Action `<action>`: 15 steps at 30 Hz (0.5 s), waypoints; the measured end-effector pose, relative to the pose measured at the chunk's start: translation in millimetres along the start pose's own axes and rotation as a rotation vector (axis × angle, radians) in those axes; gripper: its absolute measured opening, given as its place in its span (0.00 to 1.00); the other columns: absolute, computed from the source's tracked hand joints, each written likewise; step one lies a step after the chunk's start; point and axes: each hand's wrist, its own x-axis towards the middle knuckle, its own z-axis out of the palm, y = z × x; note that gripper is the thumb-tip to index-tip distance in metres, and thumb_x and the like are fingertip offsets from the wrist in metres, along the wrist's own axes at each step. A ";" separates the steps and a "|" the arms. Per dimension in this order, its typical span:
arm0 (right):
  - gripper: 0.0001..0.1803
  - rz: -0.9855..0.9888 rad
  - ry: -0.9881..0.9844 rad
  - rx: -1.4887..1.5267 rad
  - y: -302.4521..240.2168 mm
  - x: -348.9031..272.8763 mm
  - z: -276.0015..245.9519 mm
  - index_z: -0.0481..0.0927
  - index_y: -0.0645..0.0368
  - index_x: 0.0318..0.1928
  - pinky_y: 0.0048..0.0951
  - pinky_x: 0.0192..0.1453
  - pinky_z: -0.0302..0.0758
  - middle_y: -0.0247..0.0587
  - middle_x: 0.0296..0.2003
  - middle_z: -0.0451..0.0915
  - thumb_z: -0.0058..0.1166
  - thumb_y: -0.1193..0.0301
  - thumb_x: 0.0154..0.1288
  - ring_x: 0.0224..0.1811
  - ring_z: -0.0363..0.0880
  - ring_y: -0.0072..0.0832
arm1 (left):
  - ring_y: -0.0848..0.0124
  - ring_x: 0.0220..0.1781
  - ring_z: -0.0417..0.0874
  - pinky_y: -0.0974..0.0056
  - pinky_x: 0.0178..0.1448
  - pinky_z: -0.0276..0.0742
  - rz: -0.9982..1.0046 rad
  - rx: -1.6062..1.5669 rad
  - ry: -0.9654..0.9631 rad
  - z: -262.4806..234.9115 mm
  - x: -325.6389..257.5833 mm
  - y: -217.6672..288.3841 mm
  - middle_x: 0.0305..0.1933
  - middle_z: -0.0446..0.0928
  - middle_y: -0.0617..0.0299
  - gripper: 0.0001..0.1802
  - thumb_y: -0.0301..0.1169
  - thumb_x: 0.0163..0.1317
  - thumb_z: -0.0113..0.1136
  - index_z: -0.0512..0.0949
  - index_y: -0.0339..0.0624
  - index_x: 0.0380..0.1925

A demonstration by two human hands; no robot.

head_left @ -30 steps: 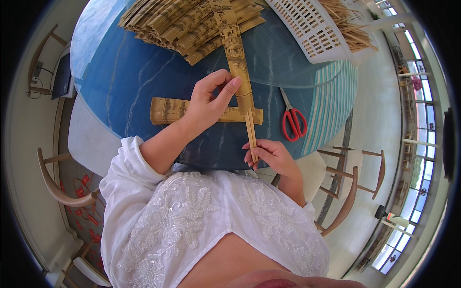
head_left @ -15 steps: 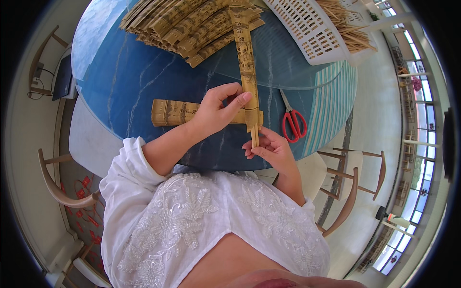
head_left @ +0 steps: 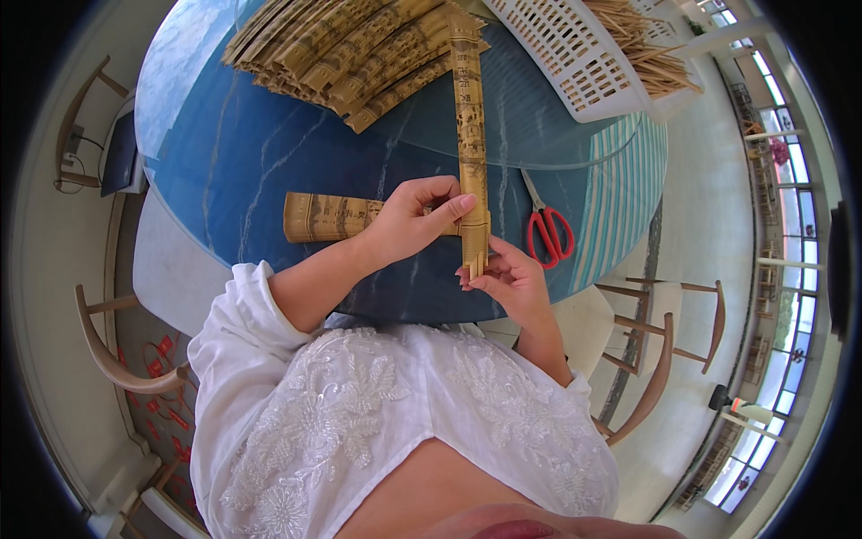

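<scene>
Flat paper sleeve (head_left: 470, 126) slid down wooden sticks (head_left: 477, 269).

I get bright, soft light; the windows (head_left: 794, 225) at right glare nearly white. A pale sheen lies on the worktop (head_left: 180, 76) at far left. My fisheye bends straight edges, its rim fading to black.

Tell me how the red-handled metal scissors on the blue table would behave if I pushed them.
The red-handled metal scissors would probably stay rigid, since their blades look metallic. They seem unlikely to roll, lying flat with two wide loops. The blue, marble-patterned tabletop looks glossy, so they might slide easily.
</scene>
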 end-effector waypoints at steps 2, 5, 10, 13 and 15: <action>0.33 -0.048 0.047 0.043 2.5 1.2 0.5 0.66 0.68 0.69 0.30 0.52 0.83 0.52 0.43 0.85 0.62 0.82 0.65 0.43 0.86 0.30 | 0.86 0.32 0.67 0.74 0.35 0.68 -0.034 -0.031 -0.033 4.5 -2.3 -2.4 0.28 0.72 0.74 0.16 0.38 0.74 0.58 0.77 0.36 0.31; 0.33 -0.089 0.067 0.111 5.3 2.3 1.2 0.66 0.67 0.70 0.31 0.51 0.83 0.54 0.44 0.85 0.61 0.83 0.66 0.43 0.86 0.31 | 0.86 0.33 0.68 0.74 0.38 0.72 -0.038 -0.098 -0.032 6.8 -2.4 2.8 0.29 0.73 0.73 0.17 0.38 0.75 0.58 0.77 0.36 0.31; 0.32 -0.080 0.088 0.091 13.9 1.1 1.3 0.66 0.67 0.70 0.31 0.49 0.84 0.53 0.43 0.85 0.60 0.83 0.66 0.41 0.86 0.31 | 0.86 0.36 0.71 0.73 0.41 0.75 -0.073 -0.093 -0.053 5.1 -2.1 -1.1 0.30 0.74 0.72 0.17 0.38 0.75 0.57 0.77 0.34 0.31; 0.31 -0.096 0.101 0.069 14.5 1.9 2.3 0.67 0.68 0.69 0.31 0.48 0.84 0.53 0.42 0.85 0.60 0.83 0.66 0.41 0.86 0.31 | 0.85 0.36 0.72 0.73 0.42 0.76 -0.077 -0.121 -0.055 6.0 -2.5 0.9 0.31 0.75 0.72 0.17 0.37 0.75 0.57 0.76 0.34 0.31; 0.31 -0.111 0.118 0.078 14.7 2.1 3.1 0.67 0.68 0.69 0.31 0.47 0.84 0.53 0.41 0.85 0.60 0.83 0.66 0.40 0.86 0.31 | 0.85 0.37 0.72 0.73 0.42 0.76 -0.075 -0.142 -0.049 6.5 -2.4 2.1 0.32 0.75 0.72 0.17 0.37 0.75 0.57 0.76 0.34 0.31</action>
